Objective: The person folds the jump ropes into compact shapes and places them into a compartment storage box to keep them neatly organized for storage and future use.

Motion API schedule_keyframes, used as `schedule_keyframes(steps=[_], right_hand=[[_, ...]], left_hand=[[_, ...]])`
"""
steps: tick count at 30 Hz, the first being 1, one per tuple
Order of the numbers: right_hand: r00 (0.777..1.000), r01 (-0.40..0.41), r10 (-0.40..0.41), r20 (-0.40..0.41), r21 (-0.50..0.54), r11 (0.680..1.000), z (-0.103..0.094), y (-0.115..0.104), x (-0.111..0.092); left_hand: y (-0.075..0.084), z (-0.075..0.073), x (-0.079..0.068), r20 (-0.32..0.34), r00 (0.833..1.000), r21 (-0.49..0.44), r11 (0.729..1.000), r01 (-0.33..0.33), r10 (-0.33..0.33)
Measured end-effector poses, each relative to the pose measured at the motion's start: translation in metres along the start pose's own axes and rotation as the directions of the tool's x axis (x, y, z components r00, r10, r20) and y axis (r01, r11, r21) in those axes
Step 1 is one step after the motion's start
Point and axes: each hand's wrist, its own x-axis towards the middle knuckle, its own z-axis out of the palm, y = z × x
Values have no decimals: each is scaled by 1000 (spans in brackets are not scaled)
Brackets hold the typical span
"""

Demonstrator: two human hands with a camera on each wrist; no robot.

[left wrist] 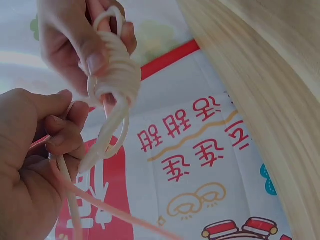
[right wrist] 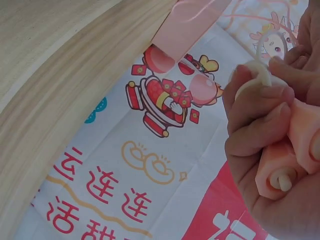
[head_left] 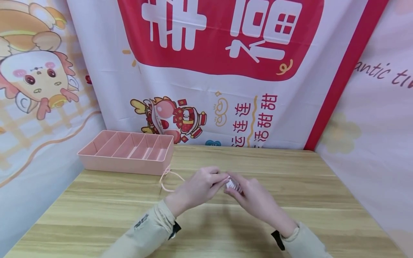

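Note:
My right hand point(head_left: 255, 197) grips the pink handles point(right wrist: 277, 167) of what looks like a skipping rope, in front of me over the table. White cord point(left wrist: 120, 67) is wound in several turns into a bundle, gripped in the same hand. Just left of it, my left hand point(left wrist: 35, 155) pinches a length of the cord between curled fingers. A pale loop of cord point(head_left: 162, 184) trails behind the left hand, near the box. In the head view the fingers hide most of the bundle.
A pink box point(head_left: 122, 165) with several compartments stands at the back left of the wooden table point(head_left: 290, 168). Printed cloths point(head_left: 193, 82) hang behind the table and at both sides.

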Motion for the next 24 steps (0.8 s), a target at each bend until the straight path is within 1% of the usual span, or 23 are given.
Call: schedule_keyframes(steps=[4,7,9,12,15,16,19,22,24], right_hand=[[997,-54,59,-46,98,994,-4,1,2],[993,-84,100,-63,217,972,-8,3,3],[990,-97,122,-70,291,952,-11,5,4],[987,-128,158,-43,395,910,-16,8,5],[981,-173,193,8,483,859,-20,8,5],[979,-187,204,24,515,836,-22,9,5],[976,-200,213,47,584,787,-25,9,6],[978,-190,204,48,613,767,-27,9,6],[979,-186,201,46,614,767,-28,9,6]], left_hand=[[3,1,1,-68,998,-62,998,-12,7],[4,3,2,-126,992,-129,991,-25,8],[4,3,3,-160,987,-160,986,-36,10],[5,2,5,-197,980,-193,981,-35,-4],[6,0,6,-218,976,-218,975,-33,-16],[6,-1,6,-222,975,-225,974,-35,-16],[4,-2,6,-231,973,-236,970,-56,0],[2,-4,6,-236,972,-240,968,-79,21],[1,-5,6,-237,971,-234,968,-89,32]])
